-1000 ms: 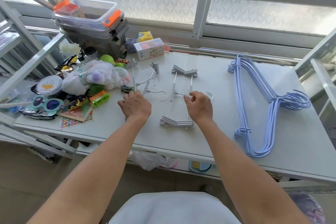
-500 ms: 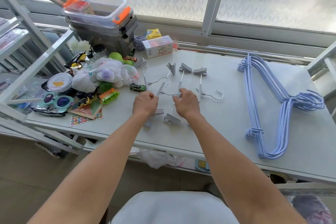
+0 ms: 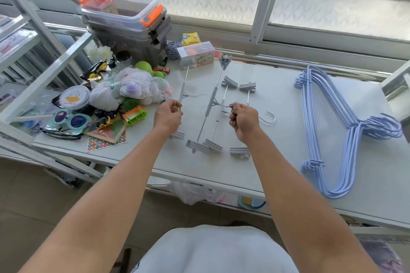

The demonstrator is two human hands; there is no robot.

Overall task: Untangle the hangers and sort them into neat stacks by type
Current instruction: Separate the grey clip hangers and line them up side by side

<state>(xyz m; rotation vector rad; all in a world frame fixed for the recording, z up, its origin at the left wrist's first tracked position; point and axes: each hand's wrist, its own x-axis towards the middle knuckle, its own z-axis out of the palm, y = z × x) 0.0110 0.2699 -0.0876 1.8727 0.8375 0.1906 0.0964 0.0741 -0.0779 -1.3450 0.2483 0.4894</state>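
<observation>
- Now the grey clip hangers (image 3: 209, 104) lie in the middle of the white table (image 3: 277, 168), with their thin wire hooks (image 3: 226, 106) crossed together.
- The left hand (image 3: 168, 115) pinches the hanger furthest left near its middle. The right hand (image 3: 244, 121) pinches the crossed hooks.
- A hard pull could catch the hooks and drag the other hangers out of line.
- A clip could snag on the one beside it, since the near clips touch.
- The left hanger could bump the white yarn bundle (image 3: 131, 91) and the toys (image 3: 134, 115) just beside it.
- I count four clip hangers and one neat stack of blue hangers (image 3: 350, 137), well apart on the right.
- The blue ones lie too close to count, maybe five.
</observation>
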